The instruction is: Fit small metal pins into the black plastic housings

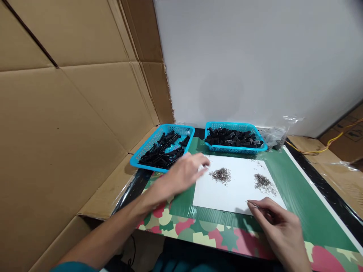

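Note:
My left hand (183, 175) is smeared by motion above the left edge of a white sheet (224, 200), close to a blue basket (134, 160) of long black plastic parts (161, 155). Its fingers look curved, but I cannot see whether they hold anything. Over the sheet's front right corner, my right hand (280, 224) has thumb and forefinger pinched together. Something tiny may show at the fingertips, too small to name. Two piles of small metal wire pieces, perhaps springs, lie on the sheet: a left pile (221, 175) and a right pile (262, 181).
Behind the sheet stands another blue basket (235, 150) with short black plastic parts (232, 138). A clear plastic bag (275, 136) sits beside it. Cardboard (70, 113) walls the left side, a white wall (249, 60) the back. A yellow cable (330, 141) runs at right.

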Motion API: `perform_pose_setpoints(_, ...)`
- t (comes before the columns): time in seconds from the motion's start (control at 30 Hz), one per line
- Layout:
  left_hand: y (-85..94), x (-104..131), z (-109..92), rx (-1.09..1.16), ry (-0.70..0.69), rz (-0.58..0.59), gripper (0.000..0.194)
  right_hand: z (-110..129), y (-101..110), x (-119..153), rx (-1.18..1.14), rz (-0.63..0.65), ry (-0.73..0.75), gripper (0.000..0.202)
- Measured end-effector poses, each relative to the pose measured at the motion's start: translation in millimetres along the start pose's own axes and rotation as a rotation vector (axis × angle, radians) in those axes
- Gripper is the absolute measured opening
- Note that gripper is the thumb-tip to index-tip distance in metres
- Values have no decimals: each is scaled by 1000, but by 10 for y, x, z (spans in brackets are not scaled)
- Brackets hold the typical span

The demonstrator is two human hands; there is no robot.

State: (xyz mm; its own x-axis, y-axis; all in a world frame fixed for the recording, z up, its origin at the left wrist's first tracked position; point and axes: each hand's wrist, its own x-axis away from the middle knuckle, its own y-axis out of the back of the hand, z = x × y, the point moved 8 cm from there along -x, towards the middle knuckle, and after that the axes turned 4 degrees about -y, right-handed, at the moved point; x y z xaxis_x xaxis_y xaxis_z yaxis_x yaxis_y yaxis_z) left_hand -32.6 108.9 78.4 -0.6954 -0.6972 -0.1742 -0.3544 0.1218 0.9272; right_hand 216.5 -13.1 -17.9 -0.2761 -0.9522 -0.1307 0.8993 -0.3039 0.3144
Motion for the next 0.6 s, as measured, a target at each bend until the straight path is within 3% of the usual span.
perform_pose_setpoints(0.13, 474, 134, 781, -323, 205, 21, 18, -196, 241, -31, -42, -127, -42, 31)
perform_pose_setpoints(0.27, 608, 294, 1284, -372, 302, 122, 21, -244, 299, -33, -75, -166, -70, 33)
perform_pose_setpoints(0.43, 576, 341, 1518, -341, 359, 181, 12, -236, 298, -25, -55, -155, -80, 31)
perform_pose_setpoints(0.6, 623, 267, 1527, -286, 388, 143, 12, -247, 298, -33, -102, -149, -116, 28)
